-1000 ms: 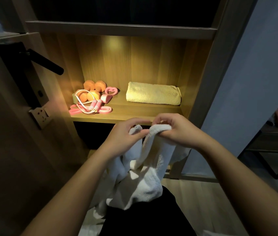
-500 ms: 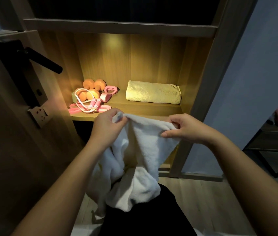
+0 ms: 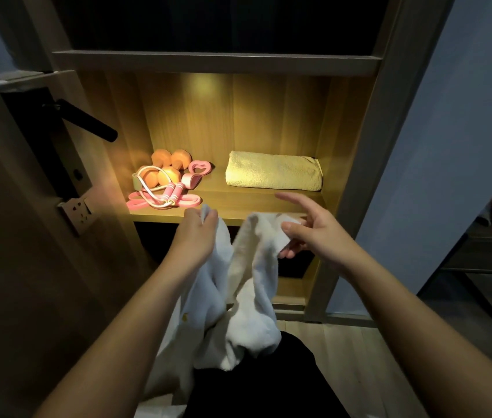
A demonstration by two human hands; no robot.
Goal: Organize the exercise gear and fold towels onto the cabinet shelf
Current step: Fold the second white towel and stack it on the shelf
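A white towel [image 3: 247, 297] hangs in front of me, below the lit cabinet shelf [image 3: 223, 197]. My left hand [image 3: 196, 233] pinches one top corner of it. My right hand [image 3: 308, 233] holds another edge between thumb and lower fingers, with the index finger stretched out toward the shelf. On the shelf's right side lies a folded yellow towel [image 3: 273, 175]. On its left lie orange dumbbells [image 3: 167, 168], a pink jump rope [image 3: 166, 196] and a pink heart-shaped gripper [image 3: 199, 168].
An open door with a black handle [image 3: 87, 122] stands close on the left. The cabinet's right post [image 3: 356, 176] borders a blue wall. A dark side table [image 3: 486, 251] stands at the far right. Wooden floor lies below.
The towel's top edge, stretched flat between my hands, now sags in a fold. My right hand has loosened and its index finger points out. The left hand keeps its corner.
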